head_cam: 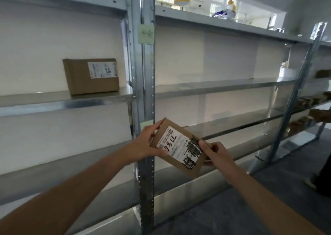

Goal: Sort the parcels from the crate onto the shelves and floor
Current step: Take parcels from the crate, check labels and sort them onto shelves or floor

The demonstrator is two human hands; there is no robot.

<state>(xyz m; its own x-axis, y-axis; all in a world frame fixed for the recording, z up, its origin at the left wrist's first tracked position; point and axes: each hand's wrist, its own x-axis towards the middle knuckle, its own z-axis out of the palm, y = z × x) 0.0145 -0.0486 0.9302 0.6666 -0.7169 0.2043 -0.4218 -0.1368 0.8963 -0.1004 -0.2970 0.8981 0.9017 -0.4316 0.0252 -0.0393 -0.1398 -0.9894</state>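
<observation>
I hold a small brown cardboard parcel point(179, 148) in front of the metal shelving, tilted, its white label with a handwritten number facing me. My left hand point(147, 141) grips its upper left end, fingers over the top corner and thumb under the label. My right hand point(213, 152) pinches its right edge, thumb on the blacked-out part of the label. A second, larger brown parcel point(91, 76) with a white label stands on the left bay's middle shelf point(53, 102), against the wall.
A steel upright point(146, 91) with a green note divides the two bays. The right bay's shelves point(223, 86) hold nothing here. Further right, another rack point(315, 100) carries several brown parcels. Someone's shoe and dark clothing point(320, 181) show at the right edge on the grey floor.
</observation>
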